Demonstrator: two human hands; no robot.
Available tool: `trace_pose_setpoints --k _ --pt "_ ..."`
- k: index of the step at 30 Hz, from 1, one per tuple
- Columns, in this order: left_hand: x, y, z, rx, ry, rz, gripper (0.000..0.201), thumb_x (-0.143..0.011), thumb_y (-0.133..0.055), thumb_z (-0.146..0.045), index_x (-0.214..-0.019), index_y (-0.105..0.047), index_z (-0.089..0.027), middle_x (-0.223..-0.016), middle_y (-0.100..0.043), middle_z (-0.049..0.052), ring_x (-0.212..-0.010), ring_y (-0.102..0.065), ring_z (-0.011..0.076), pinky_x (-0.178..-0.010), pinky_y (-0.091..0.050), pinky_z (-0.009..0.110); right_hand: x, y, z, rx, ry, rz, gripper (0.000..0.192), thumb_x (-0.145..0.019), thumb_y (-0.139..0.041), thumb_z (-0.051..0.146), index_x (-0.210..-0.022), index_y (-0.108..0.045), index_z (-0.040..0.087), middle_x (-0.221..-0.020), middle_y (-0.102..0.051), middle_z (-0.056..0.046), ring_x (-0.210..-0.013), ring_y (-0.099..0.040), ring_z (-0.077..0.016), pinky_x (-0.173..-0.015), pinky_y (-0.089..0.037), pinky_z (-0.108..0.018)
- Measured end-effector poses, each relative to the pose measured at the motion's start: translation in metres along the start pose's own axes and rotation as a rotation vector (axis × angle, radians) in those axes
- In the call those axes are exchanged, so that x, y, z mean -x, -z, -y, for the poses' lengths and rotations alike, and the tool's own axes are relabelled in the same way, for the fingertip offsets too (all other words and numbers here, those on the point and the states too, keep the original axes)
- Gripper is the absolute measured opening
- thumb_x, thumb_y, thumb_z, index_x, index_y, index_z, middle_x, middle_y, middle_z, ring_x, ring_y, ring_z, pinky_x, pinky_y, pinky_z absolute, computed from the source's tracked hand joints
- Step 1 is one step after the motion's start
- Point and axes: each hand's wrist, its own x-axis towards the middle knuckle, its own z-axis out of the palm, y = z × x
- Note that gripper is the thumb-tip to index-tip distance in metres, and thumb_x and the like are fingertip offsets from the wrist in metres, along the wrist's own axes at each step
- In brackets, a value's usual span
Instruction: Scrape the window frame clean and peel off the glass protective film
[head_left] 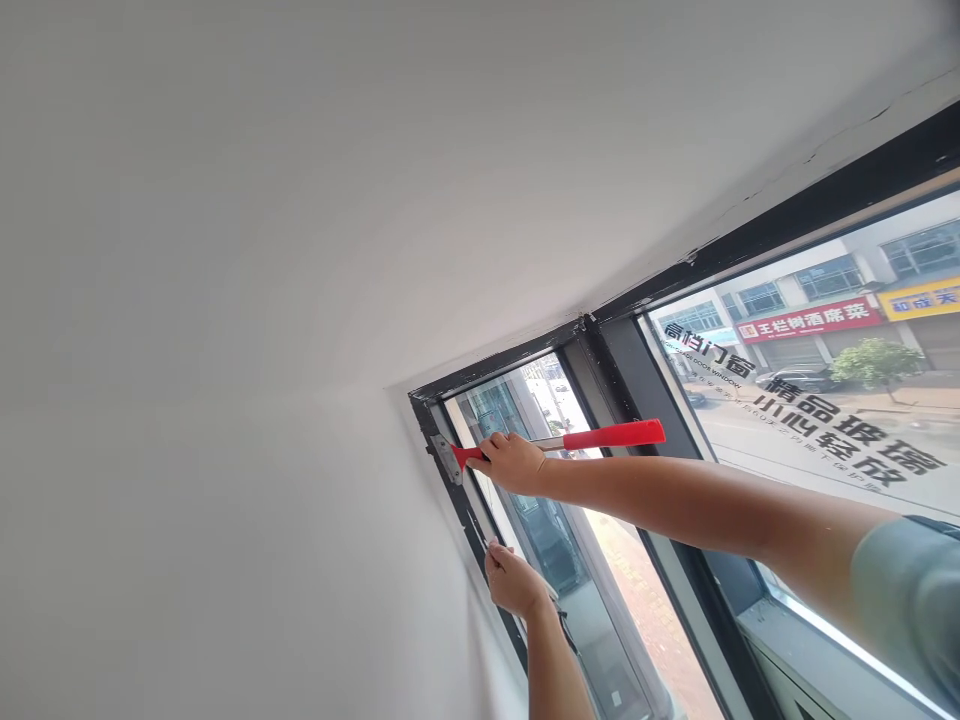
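My right hand (514, 463) is wrapped around the neck of a long-handled scraper (615, 435) with red grips and a metal shaft. The scraper's flat metal head (448, 460) rests against the dark window frame (474, 535) near its upper left corner, where frame meets white wall. Lower down, my left hand (514, 580) is closed with its fingertips pinched together beside the same upright of the frame. Whatever lies between those fingertips is too small to make out. Whitish marks and ragged edges show along the frame.
A white wall (300, 560) stands to the left, below a white ceiling (450, 180) with a crack at the right. A dark post (611, 375) separates the narrow window from a large pane (795, 400) bearing printed lettering. A sill (810, 650) runs below it. Outside is a street.
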Motion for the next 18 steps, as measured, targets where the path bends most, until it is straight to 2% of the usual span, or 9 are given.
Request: trace_pose_setpoints --k 5,7,9,12,14,16,18 --pt "-0.005 0.013 -0.060 0.233 -0.020 -0.121 0.040 -0.089 -0.035 -0.048 -0.105 -0.062 -0.022 -0.092 -0.065 0.004 -0.080 -0.058 0.0193 -0.072 -0.042 0.030 0.001 -0.001 -0.001 -0.023 0.014 0.005 0.047 -0.090 -0.051 0.020 -0.136 -0.042 0.021 -0.109 -0.055 -0.014 -0.095 -0.053 -0.0261 -0.069 -0.049 -0.035" --pt "-0.001 0.017 -0.074 0.320 -0.023 -0.146 0.037 -0.087 -0.040 -0.050 -0.099 -0.063 -0.023 -0.089 -0.064 0.003 -0.079 -0.057 0.0187 -0.071 -0.042 0.030 0.006 0.002 -0.002 -0.057 -0.018 0.017 0.048 -0.091 -0.051 0.022 -0.138 -0.040 0.024 -0.109 -0.054 -0.014 -0.095 -0.053 -0.0265 -0.067 -0.049 -0.034" --pt "0.005 0.019 -0.079 0.396 0.004 -0.133 0.034 -0.084 -0.046 -0.051 -0.091 -0.063 -0.023 -0.082 -0.061 0.002 -0.071 -0.054 0.0178 -0.065 -0.041 0.029 0.013 0.007 -0.002 -0.108 -0.075 0.030 0.051 -0.091 -0.050 0.023 -0.140 -0.036 0.026 -0.109 -0.054 -0.014 -0.093 -0.054 -0.0263 -0.066 -0.049 -0.033" --pt "0.006 0.023 -0.081 0.476 0.056 -0.073 0.036 -0.080 -0.053 -0.054 -0.078 -0.063 -0.020 -0.075 -0.057 0.003 -0.065 -0.050 0.0160 -0.058 -0.038 0.028 0.032 0.015 -0.001 -0.184 -0.162 0.073 0.055 -0.090 -0.051 0.023 -0.142 -0.033 0.028 -0.109 -0.054 -0.014 -0.092 -0.053 -0.0267 -0.065 -0.048 -0.032" --pt "-0.005 0.026 -0.088 0.535 0.106 -0.018 0.032 -0.080 -0.055 -0.049 -0.078 -0.063 -0.018 -0.073 -0.054 0.002 -0.060 -0.046 0.0132 -0.054 -0.035 0.026 0.049 0.019 -0.005 -0.222 -0.246 0.109 0.056 -0.088 -0.052 0.020 -0.141 -0.035 0.029 -0.111 -0.054 -0.015 -0.093 -0.053 -0.0279 -0.066 -0.048 -0.033" --pt "-0.021 0.027 -0.101 0.612 0.193 0.083 0.020 -0.082 -0.055 -0.035 -0.087 -0.061 -0.017 -0.070 -0.050 0.000 -0.052 -0.039 0.0090 -0.048 -0.030 0.023 0.067 0.020 -0.012 -0.272 -0.357 0.138 0.060 -0.087 -0.051 0.015 -0.142 -0.034 0.031 -0.111 -0.054 -0.015 -0.094 -0.053 -0.0285 -0.065 -0.046 -0.031" --pt "-0.029 0.025 -0.112 0.671 0.286 0.235 0.014 -0.081 -0.055 -0.024 -0.090 -0.057 -0.014 -0.070 -0.050 -0.001 -0.049 -0.036 0.0063 -0.045 -0.027 0.021 0.083 0.018 -0.019 -0.356 -0.477 0.148 0.063 -0.087 -0.048 0.012 -0.144 -0.030 0.032 -0.110 -0.056 -0.014 -0.094 -0.055 -0.0274 -0.064 -0.045 -0.029"
